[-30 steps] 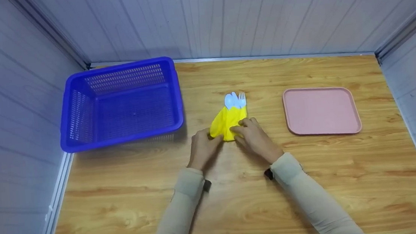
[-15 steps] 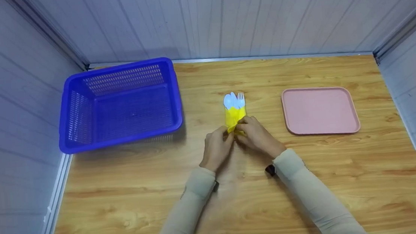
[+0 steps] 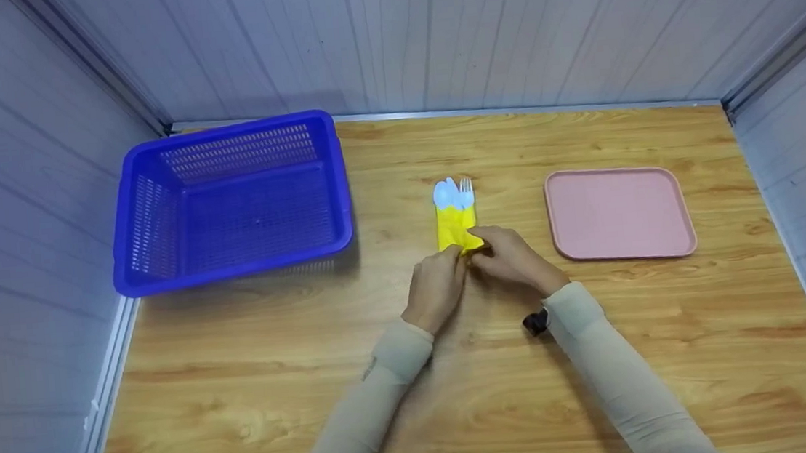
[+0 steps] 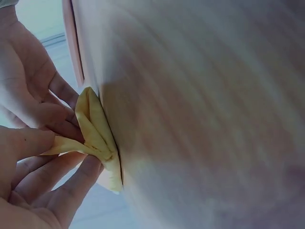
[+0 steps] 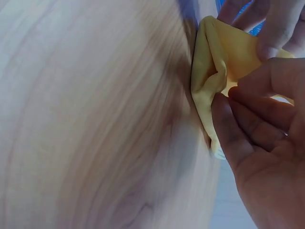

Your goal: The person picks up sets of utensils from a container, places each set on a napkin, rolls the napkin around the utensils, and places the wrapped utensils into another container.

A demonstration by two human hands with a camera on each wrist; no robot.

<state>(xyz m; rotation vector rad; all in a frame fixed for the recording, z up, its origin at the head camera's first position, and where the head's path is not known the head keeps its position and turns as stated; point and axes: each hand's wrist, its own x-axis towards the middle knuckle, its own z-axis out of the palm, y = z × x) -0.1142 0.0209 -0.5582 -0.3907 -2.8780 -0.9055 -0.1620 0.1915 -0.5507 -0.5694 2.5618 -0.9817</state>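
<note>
A yellow napkin [image 3: 453,228] is wrapped round a pale spoon [image 3: 441,195], knife [image 3: 452,191] and fork [image 3: 467,193] on the table. Their heads stick out at the far end; the handles are hidden in the cloth. At the near end, my left hand [image 3: 435,289] pinches a raised flap of the napkin [image 4: 97,126] between thumb and fingers. Close beside it on the right, my right hand [image 3: 515,254] has its bent fingers and thumb on a fold of the cloth, seen in the right wrist view with the fingertips [image 5: 221,102] at the napkin.
A blue perforated basket [image 3: 232,274] stands at the back left of the wooden table [image 3: 506,407]. To the right of the napkin lies a pink tray [image 3: 621,213]. Pale panel walls [image 3: 401,37] border the table at the back and both sides.
My left hand has moved right, bringing the napkin's loose left side across the cutlery. The near end is now gathered up, and my right hand has shifted slightly right.
</note>
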